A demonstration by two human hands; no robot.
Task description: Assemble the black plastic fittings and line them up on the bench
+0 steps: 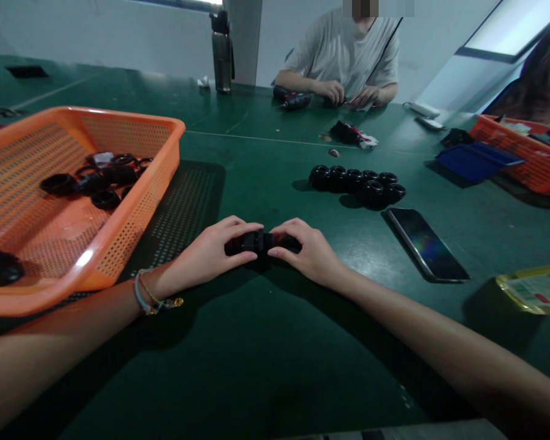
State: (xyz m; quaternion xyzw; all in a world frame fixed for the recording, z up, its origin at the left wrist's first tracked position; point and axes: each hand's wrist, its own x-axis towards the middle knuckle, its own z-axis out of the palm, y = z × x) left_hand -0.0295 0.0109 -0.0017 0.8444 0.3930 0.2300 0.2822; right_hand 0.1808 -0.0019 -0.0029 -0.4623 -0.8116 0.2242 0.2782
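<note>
Low over the green table point(275, 354), both hands meet on a black plastic fitting point(257, 242) lying sideways. My left hand point(211, 249) has thumb and fingers closed around its left part. At the right end, my right hand point(312, 252) grips a narrower section between thumb and curled fingers. My fingers hide much of the fitting, so I cannot tell whether it is one piece or two. Beyond my right hand, a cluster of similar round black fittings point(354, 181) stands on the table.
Left is an orange basket point(176, 131) holding loose black parts point(105, 174). At right lie a phone point(428, 244), a yellow-rimmed box point(536, 287), a blue tray point(476, 160) and another orange basket point(527, 168). Across sit a bottle point(222, 58), a power drill point(293, 99) and a co-worker point(343, 52).
</note>
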